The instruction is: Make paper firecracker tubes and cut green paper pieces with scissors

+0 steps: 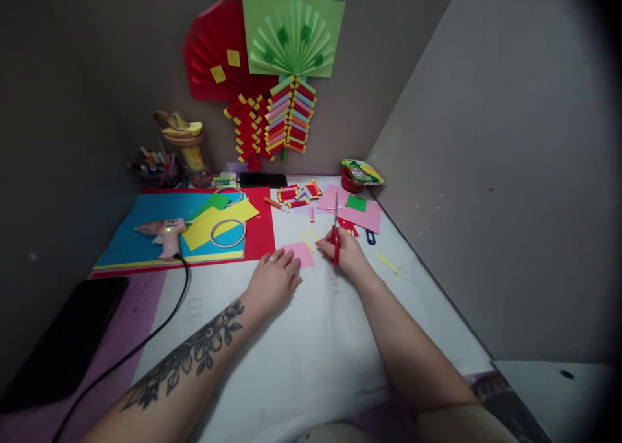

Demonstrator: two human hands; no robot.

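Observation:
My left hand [275, 276] lies palm down on the white table cover, its fingertips touching a small pink square of paper [302, 255]. In my right hand [350, 255] are scissors with red handles [335, 236], their blades pointing away toward the back of the table. Thin yellow paper strips [308, 242] lie between my hands, just beyond the pink square. Another yellow strip [387, 263] is to the right of my right hand. Beyond the scissors rests a larger pink sheet [372, 216] with a green paper square [356, 203] on it.
At left, a pink glue gun [170, 236] and silver rings [228, 234] lie on coloured sheets [131, 213]; its black cord [179, 304] runs toward me. Small rolled paper tubes [297, 194] sit at the back. Paper fans [296, 38] hang on the wall. A dark tablet-like slab [72, 333] is at left.

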